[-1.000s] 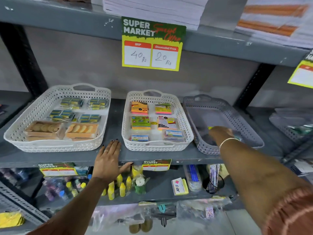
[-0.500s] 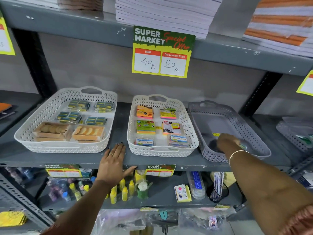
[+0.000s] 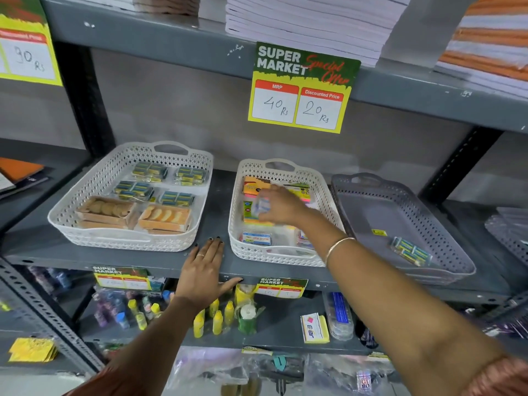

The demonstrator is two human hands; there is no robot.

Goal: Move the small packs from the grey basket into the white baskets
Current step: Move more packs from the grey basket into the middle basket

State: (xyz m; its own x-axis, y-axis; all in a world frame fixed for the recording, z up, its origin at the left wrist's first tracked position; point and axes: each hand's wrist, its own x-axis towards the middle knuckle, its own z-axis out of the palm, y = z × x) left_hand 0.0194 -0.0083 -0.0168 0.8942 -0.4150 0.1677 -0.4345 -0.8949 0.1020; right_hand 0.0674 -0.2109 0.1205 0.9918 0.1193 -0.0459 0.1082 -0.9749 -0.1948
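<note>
My right hand (image 3: pixel 281 208) hovers over the middle white basket (image 3: pixel 258 254), shut on a small clear pack (image 3: pixel 263 206) that looks blurred. This basket holds several colourful packs. The grey basket (image 3: pixel 445 238) on the right holds one blue-and-yellow pack (image 3: pixel 410 251) and a small yellow label (image 3: pixel 379 232). The left white basket (image 3: pixel 85 221) carries blue-yellow packs at the back and orange boxes at the front. My left hand (image 3: pixel 204 274) lies flat and empty on the shelf edge between the two white baskets.
A green and yellow price sign (image 3: pixel 303 88) hangs from the upper shelf above the middle basket. Paper stacks (image 3: pixel 308 24) sit on top. The lower shelf holds small yellow bottles (image 3: pixel 217 321) and a boxed eraser (image 3: pixel 314 328). Another grey basket (image 3: pixel 511 232) sits far right.
My right hand left the grey basket holding a small pack and moved left over the middle white basket. My left hand stayed on the shelf edge. The camera moved closer.
</note>
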